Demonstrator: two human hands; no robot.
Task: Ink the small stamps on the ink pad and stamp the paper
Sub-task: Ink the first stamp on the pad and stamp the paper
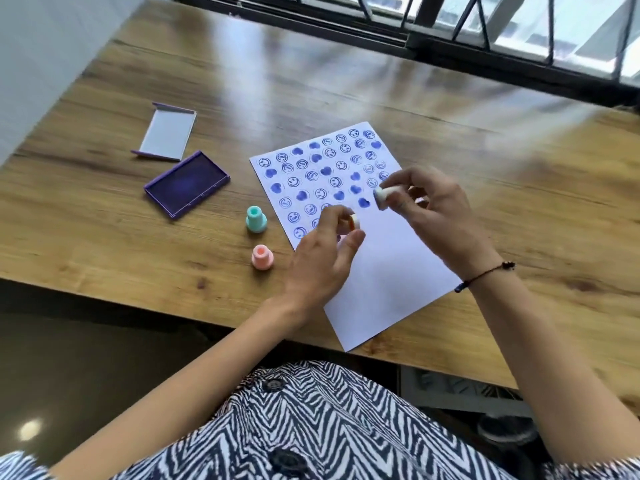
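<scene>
A white paper [388,271] lies on the wooden table, its upper half covered with blue smiley and heart prints. My right hand [436,209] pinches a small white stamp [381,197] above the paper, tilted sideways. My left hand [322,258] holds a small orange-and-white stamp [354,221] just over the paper's left side. The open purple ink pad [187,183] sits left of the paper. A teal stamp [256,220] and a pink stamp [262,257] stand upright between pad and paper.
The ink pad's lid [168,132] lies open-side up behind the pad. The table's near edge [173,306] runs in front of my body. A dark window frame [450,39] lines the far side.
</scene>
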